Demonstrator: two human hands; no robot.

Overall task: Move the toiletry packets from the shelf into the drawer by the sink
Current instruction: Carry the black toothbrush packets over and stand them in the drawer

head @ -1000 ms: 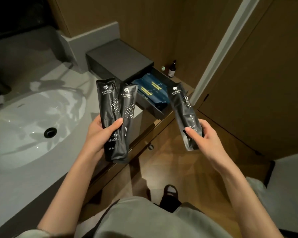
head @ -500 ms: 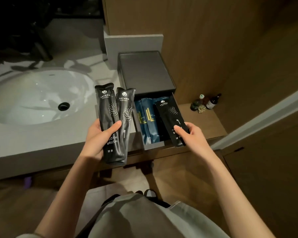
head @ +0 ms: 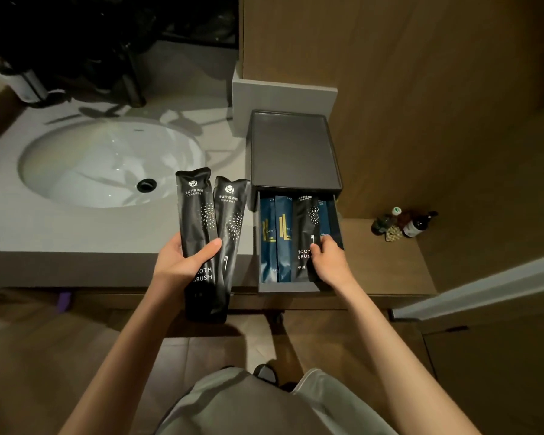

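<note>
Lengthwise, the toothbrush packet [head: 305, 237] lies in the open drawer [head: 289, 287], its long axis running front to back. Its top end is tucked under the box [head: 292, 149] and its bottom end is close to the drawer's front wall. It rests partly over the blue packets [head: 278, 240], which lie in the same direction. The right hand [head: 328, 262] is at the packet's near right corner, with fingers [head: 317, 246] curled onto its right edge and gripping it; the thumb is hidden. To my eye the packet is down and only needs letting go. The pair of packets [head: 201, 233] comes next. The left hand [head: 179, 265] holds them with the thumb across the front, over the counter edge [head: 107, 268] just to the left of the drawer. Their long axes also point away from the person, fanned slightly apart at the top. They need hardly any turn, only a shift to the right. The right hand is the nearer one to the drawer, and the free space looks to be on its right side. A likely way is to pass them across one at a time. Further off are the sink [head: 76, 171] and some small bottles [head: 416, 224] on the wooden ledge.
</note>
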